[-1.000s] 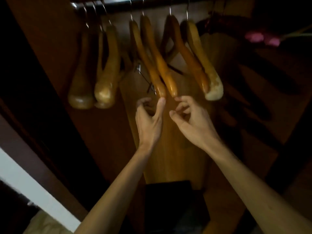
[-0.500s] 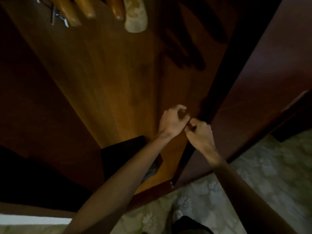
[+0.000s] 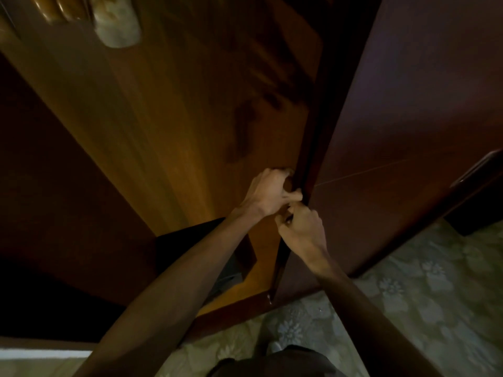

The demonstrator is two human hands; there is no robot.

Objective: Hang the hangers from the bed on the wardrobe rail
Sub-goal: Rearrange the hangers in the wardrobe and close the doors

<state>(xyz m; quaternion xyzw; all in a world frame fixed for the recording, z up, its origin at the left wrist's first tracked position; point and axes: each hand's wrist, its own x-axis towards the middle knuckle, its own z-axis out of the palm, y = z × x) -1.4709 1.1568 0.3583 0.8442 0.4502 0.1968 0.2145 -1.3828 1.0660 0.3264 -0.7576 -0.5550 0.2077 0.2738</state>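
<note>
Left hand: the left hand (image 3: pixel 268 192) has its fingers curled in, the thumb tip meeting the right hand's knuckles; nothing shows inside the curl, though dim light leaves that uncertain.
Right hand: the right hand (image 3: pixel 300 231) is bunched with its fingers (image 3: pixel 288 217) folded under, just below the left hand and touching it; whether it pinches anything small I cannot tell.
Hangers: the lower ends of wooden hangers (image 3: pixel 115 21) show well above and to the left of the fingers, at the top edge of the view; the rail itself is out of view.
Wardrobe: its lit back panel (image 3: pixel 190 118) lies behind the fingers, and the dark door edge (image 3: pixel 309 159) runs just right of the fingertips.
Floor: patterned flooring (image 3: pixel 408 289) lies below and right of the hands.
Done: judging by those hanging ends, several hangers are already up.
Left: neither hand carries a hanger; the bed is not in view, so how many remain there cannot be told.
</note>
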